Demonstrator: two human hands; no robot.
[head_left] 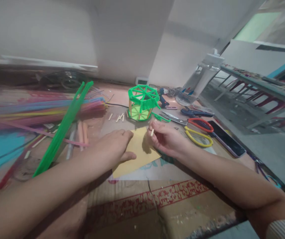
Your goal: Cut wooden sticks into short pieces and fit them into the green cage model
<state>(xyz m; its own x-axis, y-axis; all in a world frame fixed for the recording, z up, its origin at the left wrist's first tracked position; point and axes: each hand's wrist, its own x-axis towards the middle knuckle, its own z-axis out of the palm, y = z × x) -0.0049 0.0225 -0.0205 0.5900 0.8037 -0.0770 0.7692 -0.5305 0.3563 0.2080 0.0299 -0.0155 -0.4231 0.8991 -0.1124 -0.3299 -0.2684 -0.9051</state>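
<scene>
"Over the right edge of the yellow paper [138, 147]: small stick [152, 132], pinched in the fingertips of the right hand [166, 136]."

"Left hand [113, 146]?"

"At the paper's left edge, thumb and fingers apart."

"Farther out?"

"Past the far edge, green frame [144, 105], upright. Loose sticks [118, 118] just left of it. Scissors [186, 123] to the right, beside phone [225, 137]."

No text is legible; green marks [166, 162] on the white sheet [134, 174] blur.
</scene>
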